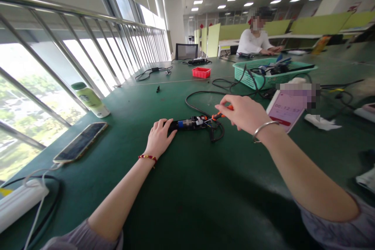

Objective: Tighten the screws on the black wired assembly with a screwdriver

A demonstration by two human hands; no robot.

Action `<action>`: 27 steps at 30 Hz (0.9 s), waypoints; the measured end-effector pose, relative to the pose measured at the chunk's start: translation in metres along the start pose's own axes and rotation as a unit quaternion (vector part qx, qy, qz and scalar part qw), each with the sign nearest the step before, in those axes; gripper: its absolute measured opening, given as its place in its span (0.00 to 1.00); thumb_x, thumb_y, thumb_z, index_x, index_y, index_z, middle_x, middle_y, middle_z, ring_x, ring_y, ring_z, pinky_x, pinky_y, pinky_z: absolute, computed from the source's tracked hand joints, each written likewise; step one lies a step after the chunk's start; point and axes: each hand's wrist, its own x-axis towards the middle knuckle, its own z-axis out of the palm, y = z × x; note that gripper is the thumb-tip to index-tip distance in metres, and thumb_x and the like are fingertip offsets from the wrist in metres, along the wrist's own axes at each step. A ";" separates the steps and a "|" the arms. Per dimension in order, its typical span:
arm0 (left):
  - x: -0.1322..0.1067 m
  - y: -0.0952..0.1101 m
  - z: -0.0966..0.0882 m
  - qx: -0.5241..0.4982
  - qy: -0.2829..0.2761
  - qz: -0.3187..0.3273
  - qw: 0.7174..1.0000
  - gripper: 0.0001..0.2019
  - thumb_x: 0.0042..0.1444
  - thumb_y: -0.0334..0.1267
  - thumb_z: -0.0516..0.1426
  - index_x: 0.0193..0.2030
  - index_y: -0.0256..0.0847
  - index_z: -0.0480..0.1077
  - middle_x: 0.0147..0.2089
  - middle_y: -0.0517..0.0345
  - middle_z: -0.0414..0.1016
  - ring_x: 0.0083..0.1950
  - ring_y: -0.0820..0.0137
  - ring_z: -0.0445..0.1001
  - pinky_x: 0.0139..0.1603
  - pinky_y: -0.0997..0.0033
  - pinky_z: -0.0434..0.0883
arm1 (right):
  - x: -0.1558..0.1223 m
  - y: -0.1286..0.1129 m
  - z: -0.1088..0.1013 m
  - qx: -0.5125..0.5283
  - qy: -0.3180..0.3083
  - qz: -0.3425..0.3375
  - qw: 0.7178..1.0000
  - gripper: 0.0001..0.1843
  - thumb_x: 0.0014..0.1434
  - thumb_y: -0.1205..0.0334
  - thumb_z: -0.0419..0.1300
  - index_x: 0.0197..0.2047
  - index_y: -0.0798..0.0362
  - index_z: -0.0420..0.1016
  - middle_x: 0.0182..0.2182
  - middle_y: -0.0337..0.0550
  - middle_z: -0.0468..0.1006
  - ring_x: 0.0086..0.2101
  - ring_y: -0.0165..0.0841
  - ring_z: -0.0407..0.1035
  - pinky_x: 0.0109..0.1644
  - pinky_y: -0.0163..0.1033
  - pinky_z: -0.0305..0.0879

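My left hand (159, 136) lies on the left end of a small black device (189, 123) with exposed parts, its fingers curled over it and pressing it to the green table (187, 203). My right hand (243, 113) is closed round an orange-handled screwdriver (220, 115), whose tip points left at the device's right end. A black cable (202, 103) loops away from the device toward the back.
A phone (80, 141) on a white cord and a green-capped bottle (90, 99) lie at the left by the railing. A phone with a timer (288, 108), a green basket (272, 71), a red tray (201, 72) and cables sit behind. Another person (254, 39) sits at the far end.
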 end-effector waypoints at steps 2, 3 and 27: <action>0.000 0.000 0.000 -0.001 0.002 0.000 1.000 0.21 0.61 0.45 0.50 0.60 0.40 0.61 0.55 0.46 0.64 0.55 0.56 0.63 0.54 0.55 0.67 | 0.000 0.001 0.001 -0.003 0.014 -0.011 1.000 0.14 0.60 0.52 0.52 0.45 0.48 0.71 0.34 0.45 0.79 0.28 0.35 0.71 0.28 0.36 0.57; 0.000 0.000 0.000 -0.001 0.003 0.001 1.000 0.21 0.61 0.45 0.50 0.59 0.41 0.61 0.55 0.47 0.64 0.55 0.56 0.63 0.54 0.55 0.67 | 0.000 0.002 0.002 -0.005 0.025 -0.022 0.999 0.15 0.59 0.54 0.53 0.48 0.48 0.70 0.35 0.45 0.79 0.29 0.35 0.71 0.29 0.36 0.57; 0.000 0.000 0.001 -0.005 0.004 0.001 1.000 0.21 0.61 0.44 0.50 0.59 0.41 0.61 0.55 0.47 0.64 0.55 0.56 0.63 0.54 0.56 0.67 | -0.004 -0.003 0.013 0.049 0.024 -0.137 0.989 0.10 0.55 0.58 0.57 0.41 0.49 0.74 0.34 0.40 0.78 0.31 0.32 0.69 0.31 0.35 0.59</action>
